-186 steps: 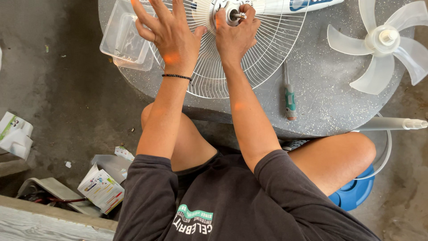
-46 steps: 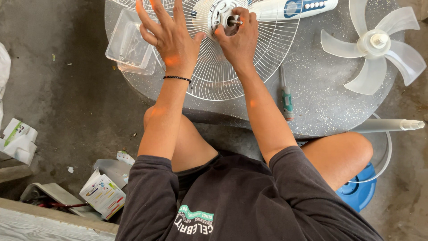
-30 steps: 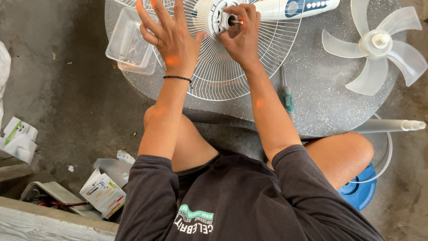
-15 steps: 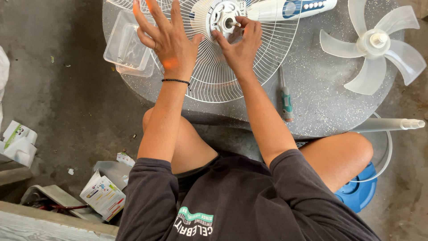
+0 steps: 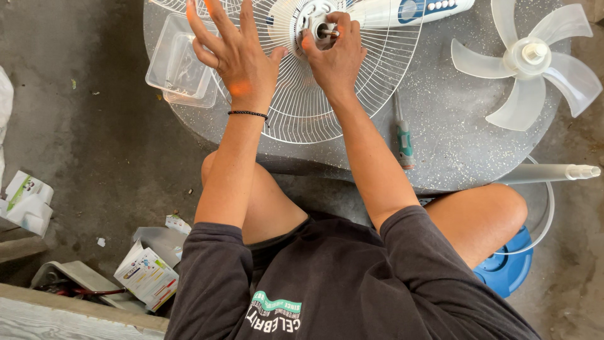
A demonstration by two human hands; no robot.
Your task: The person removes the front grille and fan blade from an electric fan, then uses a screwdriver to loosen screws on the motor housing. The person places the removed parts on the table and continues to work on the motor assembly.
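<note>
A white wire fan grille (image 5: 302,113) lies flat on a round speckled table (image 5: 453,145). My left hand (image 5: 236,56), with a dark bead bracelet at the wrist, rests spread on the grille's left part, fingers apart, holding nothing. My right hand (image 5: 336,56) reaches over the white hub (image 5: 309,14) at the grille's centre. Its thumb and fingertips pinch the small metal shaft (image 5: 327,30) that sticks out of the hub. The fan's white body with a blue control panel (image 5: 409,9) extends right from the hub.
A translucent fan blade (image 5: 531,60) lies at the table's right. A green-handled screwdriver (image 5: 402,135) sits beside my right forearm. A clear plastic tub (image 5: 179,63) is left of the grille. A white pole (image 5: 547,173), a blue base (image 5: 506,271) and cardboard boxes (image 5: 148,274) are on the floor.
My right hand's fingers have shifted around the centre shaft, staying at the hub. My left hand has kept its spread place on the grille.
</note>
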